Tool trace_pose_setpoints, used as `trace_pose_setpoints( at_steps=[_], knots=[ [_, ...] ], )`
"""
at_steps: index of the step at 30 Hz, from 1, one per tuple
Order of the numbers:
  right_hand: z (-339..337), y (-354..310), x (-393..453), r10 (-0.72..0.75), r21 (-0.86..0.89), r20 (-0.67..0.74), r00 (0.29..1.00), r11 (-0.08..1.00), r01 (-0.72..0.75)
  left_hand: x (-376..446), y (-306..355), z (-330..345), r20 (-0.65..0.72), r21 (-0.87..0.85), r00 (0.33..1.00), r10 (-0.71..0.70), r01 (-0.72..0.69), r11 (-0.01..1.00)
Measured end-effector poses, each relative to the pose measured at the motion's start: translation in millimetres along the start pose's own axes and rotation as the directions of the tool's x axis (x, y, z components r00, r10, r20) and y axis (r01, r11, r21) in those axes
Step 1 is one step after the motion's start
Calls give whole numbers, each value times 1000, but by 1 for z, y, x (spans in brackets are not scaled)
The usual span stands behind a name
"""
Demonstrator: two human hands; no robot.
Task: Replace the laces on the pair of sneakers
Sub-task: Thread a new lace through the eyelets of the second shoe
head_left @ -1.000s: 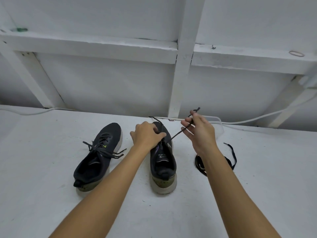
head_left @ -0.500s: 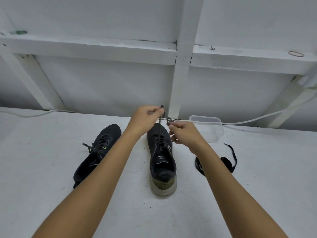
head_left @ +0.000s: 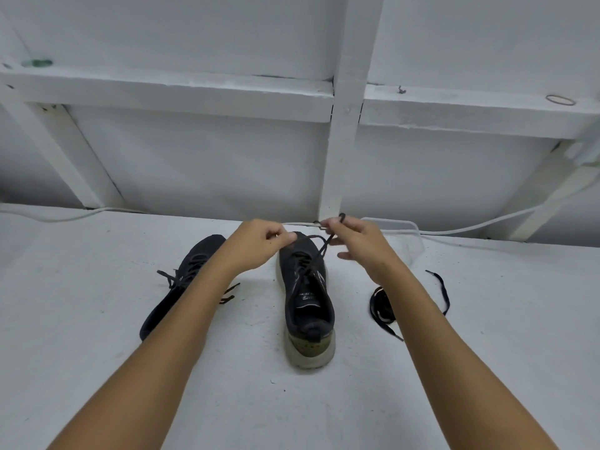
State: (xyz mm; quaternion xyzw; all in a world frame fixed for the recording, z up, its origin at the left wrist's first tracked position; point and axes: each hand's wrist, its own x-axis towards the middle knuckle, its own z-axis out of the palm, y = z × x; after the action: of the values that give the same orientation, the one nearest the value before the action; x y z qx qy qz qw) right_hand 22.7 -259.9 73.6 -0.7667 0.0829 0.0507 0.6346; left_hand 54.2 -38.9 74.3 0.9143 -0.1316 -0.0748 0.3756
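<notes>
Both the left hand (head_left: 259,243) and right hand (head_left: 354,241) pinch lace ends (head_left: 319,251) above the middle sneaker (head_left: 306,293). Uneven pulling could slip an end back through its eyelet.

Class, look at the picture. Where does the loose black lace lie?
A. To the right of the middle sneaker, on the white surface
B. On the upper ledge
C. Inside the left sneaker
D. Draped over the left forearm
A: the loose lace lies coiled on the white surface, right of the sneaker that both hands are lacing.
</notes>
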Motion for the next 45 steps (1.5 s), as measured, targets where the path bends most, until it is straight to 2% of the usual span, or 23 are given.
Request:
trace_pose_setpoints(
  at_steps=[3,7,8,9,10,11,12,13,14,15,18,20,23,26,28,30,32,34,36,39,41,45],
  knots=[
    [-15,0,3,-2,230,-141,990,973,35,-7,-9,-9,-63,15,997,-34,35,999],
    [-38,0,4,36,360,-388,921,926,115,-13,-24,-25,-237,34,970,-59,69,997],
    [-44,3,6,76,325,-455,887,942,86,-14,-27,-29,-251,30,965,-74,84,996],
    [-51,10,9,99,196,-513,853,981,5,-15,-29,-31,-257,27,963,-84,95,995],
    [-57,17,12,102,-40,-532,841,989,-145,-16,-31,-33,-257,23,962,-90,100,995],
    [-62,23,13,114,-311,-527,842,896,-316,-17,-32,-33,-252,17,964,-90,97,995],
    [-64,26,11,125,-535,-515,848,726,-432,-17,-33,-32,-241,9,966,-88,93,996],
    [-63,28,10,126,-664,-490,862,587,-463,-19,-33,-30,-226,2,970,-85,88,996],
    [-59,27,9,113,-730,-445,888,530,-433,-20,-32,-28,-205,-7,975,-85,86,996],
    [-53,24,8,83,-763,-374,924,538,-358,-20,-30,-26,-183,-11,980,-81,81,997],
    [-25,11,3,-49,-700,-56,997,714,-4,-20,-21,-17,-115,-37,992,-50,46,998],
    [-4,2,-2,-121,-616,127,984,769,174,-20,-11,-13,-86,-62,996,-21,16,998],
    [18,-8,-3,-222,-550,237,946,772,319,-20,0,-9,-58,-69,998,18,-22,997],
    [27,-8,4,-254,-593,179,950,743,310,-20,1,-12,-36,-91,999,40,-43,995],
    [22,-5,12,-230,-592,4,973,784,187,-21,-5,-16,-5,-85,999,33,-33,996],
    [11,1,19,-180,-564,-183,967,825,47,-23,-17,-21,27,-42,1000,7,-6,999],
    [1,7,21,-135,-585,-246,960,810,-36,-24,-27,-22,46,-21,999,-20,21,1000],
    [-2,11,20,-144,-625,-159,977,781,13,-25,-28,-20,46,-22,999,-20,21,1000],
    [5,9,16,-203,-649,3,979,745,157,-23,-21,-15,43,-17,999,-6,7,1000],
    [23,4,10,-294,-607,196,936,713,351,-19,-9,-7,56,-59,998,42,-38,997],
    [29,2,8,-312,-619,191,931,698,361,-16,-7,-5,71,-76,996,55,-49,996],
    [23,3,12,-258,-702,2,966,688,185,-19,-19,-7,177,-57,984,11,-1,998]
  ],
)
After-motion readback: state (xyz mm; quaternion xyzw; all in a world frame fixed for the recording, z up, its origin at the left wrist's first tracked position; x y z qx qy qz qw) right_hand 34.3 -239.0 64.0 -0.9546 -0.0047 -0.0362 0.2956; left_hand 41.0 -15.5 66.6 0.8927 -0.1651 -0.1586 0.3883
